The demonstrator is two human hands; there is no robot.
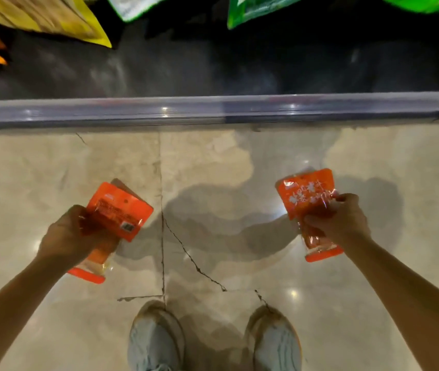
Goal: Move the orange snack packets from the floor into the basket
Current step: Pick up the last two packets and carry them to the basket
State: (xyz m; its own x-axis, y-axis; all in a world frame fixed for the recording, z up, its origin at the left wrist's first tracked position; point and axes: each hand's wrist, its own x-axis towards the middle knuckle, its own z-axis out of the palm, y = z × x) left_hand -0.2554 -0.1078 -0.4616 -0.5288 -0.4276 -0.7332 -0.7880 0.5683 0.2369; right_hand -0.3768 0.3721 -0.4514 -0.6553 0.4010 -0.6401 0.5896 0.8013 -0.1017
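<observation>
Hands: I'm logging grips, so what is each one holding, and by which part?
The left hand grips orange packets around the middle; the right hand pinches more orange packets at mid-length. Count per hand unclear.

place: shop | cue: low display shelf (pixel 213 111) with price rail, packaged snacks (pixel 253 9) stocked | floor: polished tile (pixel 213 162)

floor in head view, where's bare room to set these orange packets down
Bare tile runs from the shelf rail back to the shoes, between the left hand with its left packet and the right hand with its right packet. The dark shelf deck is bare in front; yellow bags and green bags crowd its back.
</observation>
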